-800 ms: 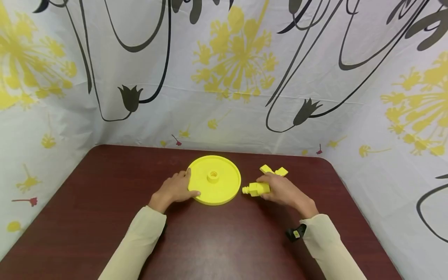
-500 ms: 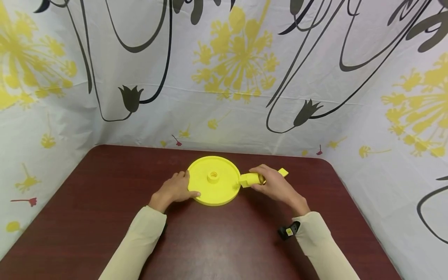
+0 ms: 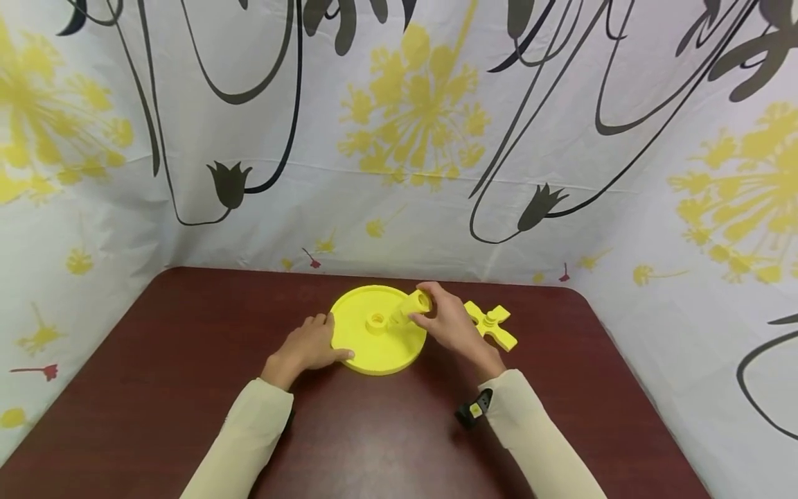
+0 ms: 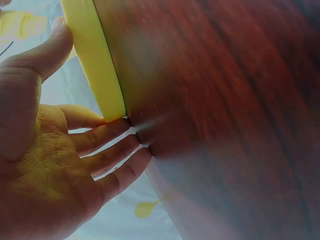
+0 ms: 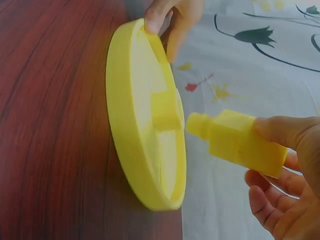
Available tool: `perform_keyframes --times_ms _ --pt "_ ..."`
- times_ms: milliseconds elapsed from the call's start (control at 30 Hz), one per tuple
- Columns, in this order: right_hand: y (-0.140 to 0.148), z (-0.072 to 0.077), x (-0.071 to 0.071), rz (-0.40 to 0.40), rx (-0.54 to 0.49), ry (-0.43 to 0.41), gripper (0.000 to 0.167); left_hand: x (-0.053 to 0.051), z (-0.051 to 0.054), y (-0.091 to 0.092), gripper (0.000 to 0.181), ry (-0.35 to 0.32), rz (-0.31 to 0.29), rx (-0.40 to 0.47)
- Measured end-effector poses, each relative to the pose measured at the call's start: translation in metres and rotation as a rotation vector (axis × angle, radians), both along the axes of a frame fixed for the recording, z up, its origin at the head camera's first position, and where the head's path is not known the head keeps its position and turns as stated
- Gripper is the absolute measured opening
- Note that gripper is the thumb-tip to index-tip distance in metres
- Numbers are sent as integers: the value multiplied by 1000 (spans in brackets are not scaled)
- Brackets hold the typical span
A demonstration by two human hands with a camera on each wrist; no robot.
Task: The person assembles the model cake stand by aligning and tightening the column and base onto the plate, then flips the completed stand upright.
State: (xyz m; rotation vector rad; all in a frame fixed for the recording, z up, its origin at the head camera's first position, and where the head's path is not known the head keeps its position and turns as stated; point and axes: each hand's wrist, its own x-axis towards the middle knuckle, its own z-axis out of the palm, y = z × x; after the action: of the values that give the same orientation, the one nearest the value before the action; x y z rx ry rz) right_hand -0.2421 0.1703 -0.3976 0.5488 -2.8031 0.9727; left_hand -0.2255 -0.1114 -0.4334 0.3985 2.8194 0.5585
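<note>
A yellow round disc (image 3: 359,352) with a raised rim and a hollow hub (image 5: 166,111) at its centre lies on the table. My left hand (image 3: 307,349) holds the disc's left edge, thumb on the near rim and fingers along the far side; in the left wrist view its fingers (image 4: 105,138) spread beside the rim. A yellow block-like post (image 5: 245,141) with a narrow stepped end is pinched by my right hand (image 3: 450,320) between thumb and fingers. The post is tilted above the disc, its narrow end towards the hub and apart from it.
A yellow four-armed cross piece (image 3: 499,335) with a central stub lies right of the disc. The dark red-brown table (image 3: 374,443) ends at a white patterned cloth (image 3: 399,235) behind and at the sides.
My right hand has carried the post left and up from beside the disc to above it, tilting it. The cross piece is now uncovered. My left hand keeps its place on the disc.
</note>
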Motion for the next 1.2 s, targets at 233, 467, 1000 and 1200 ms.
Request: perform_keyframes --times_ms 233,467,1000,1200 --pt "-21 2 -9 53 20 54 57 -1 -1 1 97 -9 -3 -8" --pt "-35 9 -13 102 72 76 55 -5 -3 2 97 -12 3 -24" --pt "-51 9 -16 156 153 90 52 -2 3 2 96 -32 16 -19" --pt "-54 5 -15 148 161 67 51 -2 2 2 97 -31 15 -22"
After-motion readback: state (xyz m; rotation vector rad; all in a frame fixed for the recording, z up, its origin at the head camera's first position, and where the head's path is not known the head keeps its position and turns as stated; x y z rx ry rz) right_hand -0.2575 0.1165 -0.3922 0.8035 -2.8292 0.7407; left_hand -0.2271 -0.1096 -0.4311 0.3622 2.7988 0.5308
